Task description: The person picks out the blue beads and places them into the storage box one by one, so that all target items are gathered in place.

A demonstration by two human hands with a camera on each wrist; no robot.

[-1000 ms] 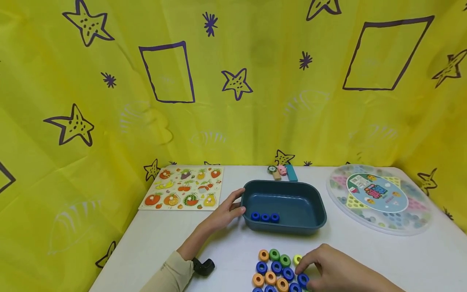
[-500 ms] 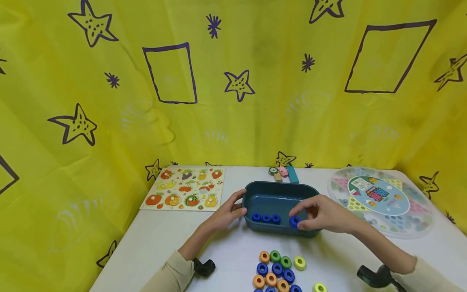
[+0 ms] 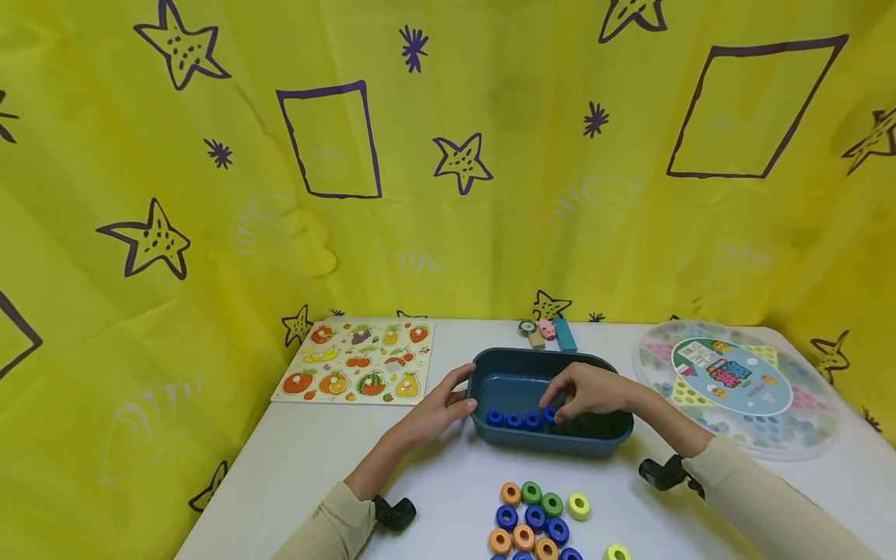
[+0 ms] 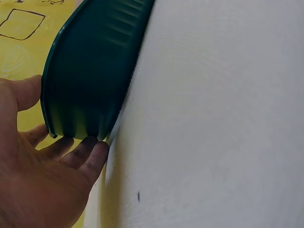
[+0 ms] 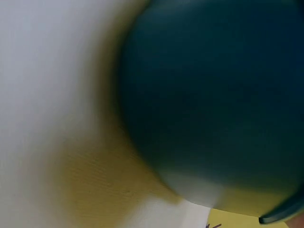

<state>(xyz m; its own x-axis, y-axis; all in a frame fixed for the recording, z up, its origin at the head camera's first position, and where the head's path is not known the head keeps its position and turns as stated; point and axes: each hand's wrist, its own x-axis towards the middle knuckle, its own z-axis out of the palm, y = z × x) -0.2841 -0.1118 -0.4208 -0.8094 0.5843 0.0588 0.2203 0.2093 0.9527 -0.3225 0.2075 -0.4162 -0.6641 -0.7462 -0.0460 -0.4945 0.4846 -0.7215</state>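
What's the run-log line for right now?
left hand: holds tray's left end; right hand: pinches blue ring inside tray; three more blue rings: in tray, beside it

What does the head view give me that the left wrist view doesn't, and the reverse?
Only the head view shows the right hand pinching a blue ring inside the bin, three more blue rings to its left, the coloured rings on the table, the fruit puzzle and the round game.

Only the left wrist view shows the palm side of the left hand and a small dark mark on the table.

Both show the left hand touching one end of the bin, the table and the yellow curtain.
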